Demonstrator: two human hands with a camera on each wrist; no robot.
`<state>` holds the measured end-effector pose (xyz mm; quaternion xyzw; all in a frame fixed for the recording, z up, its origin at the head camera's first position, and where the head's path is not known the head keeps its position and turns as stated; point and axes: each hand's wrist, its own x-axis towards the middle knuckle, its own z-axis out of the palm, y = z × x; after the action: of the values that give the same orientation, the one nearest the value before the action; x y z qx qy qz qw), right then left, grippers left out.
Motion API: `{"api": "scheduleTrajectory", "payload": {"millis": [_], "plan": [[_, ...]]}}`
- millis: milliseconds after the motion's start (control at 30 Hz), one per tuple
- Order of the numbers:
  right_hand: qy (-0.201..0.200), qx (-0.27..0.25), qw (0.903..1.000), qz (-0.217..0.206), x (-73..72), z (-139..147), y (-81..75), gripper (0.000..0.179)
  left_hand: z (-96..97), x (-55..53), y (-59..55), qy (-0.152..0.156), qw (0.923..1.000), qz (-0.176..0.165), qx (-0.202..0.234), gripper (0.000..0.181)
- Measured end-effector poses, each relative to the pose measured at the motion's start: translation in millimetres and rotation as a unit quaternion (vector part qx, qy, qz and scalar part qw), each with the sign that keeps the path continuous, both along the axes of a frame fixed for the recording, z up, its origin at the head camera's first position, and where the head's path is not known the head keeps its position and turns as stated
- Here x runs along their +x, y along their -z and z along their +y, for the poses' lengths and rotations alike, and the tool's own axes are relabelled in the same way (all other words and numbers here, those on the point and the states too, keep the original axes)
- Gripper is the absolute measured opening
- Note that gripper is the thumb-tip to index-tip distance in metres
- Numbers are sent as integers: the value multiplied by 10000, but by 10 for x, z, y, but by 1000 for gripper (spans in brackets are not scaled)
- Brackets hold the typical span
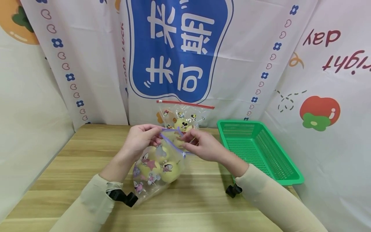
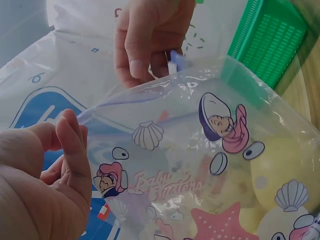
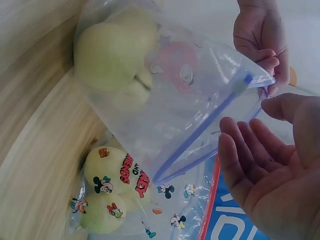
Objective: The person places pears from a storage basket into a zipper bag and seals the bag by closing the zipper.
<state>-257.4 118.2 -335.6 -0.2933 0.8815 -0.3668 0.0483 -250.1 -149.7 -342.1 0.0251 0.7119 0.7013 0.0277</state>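
Observation:
A clear zip bag [image 1: 157,161] with a purple zip strip [image 3: 205,127] holds several round yellow-green fruits with stems [image 1: 170,172], like apples or pears. Pink cartoon prints and shells cover the bag, and its mouth gapes open. My left hand [image 1: 142,138] pinches one corner of the mouth. At the mouth's other side is my right hand [image 3: 272,165], its fingers loosely bent and apart from the thumb. Whether its fingertips touch the rim is hard to tell. Behind stands a second clear bag [image 1: 171,112] with a red zip strip, containing similar fruits [image 3: 102,212].
A green plastic basket [image 1: 290,166] with perforated walls stands on the right of the wooden table [image 1: 72,164]. A printed white curtain [image 1: 246,48] with a blue sign hangs behind the table. Dark wrist cameras [image 1: 123,197] sit on both sleeves.

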Motion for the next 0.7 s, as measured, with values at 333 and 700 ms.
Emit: {"api": "scheduleTrajectory", "payload": {"millis": [333, 700], "plan": [[-42, 781, 9953, -577, 65, 55, 42, 33, -21, 11, 2, 25, 10000, -54, -65, 37], [-139, 1059, 9937, -350, 125, -21, 93, 27, -40, 13, 8, 23, 10000, -22, -4, 39]]}}
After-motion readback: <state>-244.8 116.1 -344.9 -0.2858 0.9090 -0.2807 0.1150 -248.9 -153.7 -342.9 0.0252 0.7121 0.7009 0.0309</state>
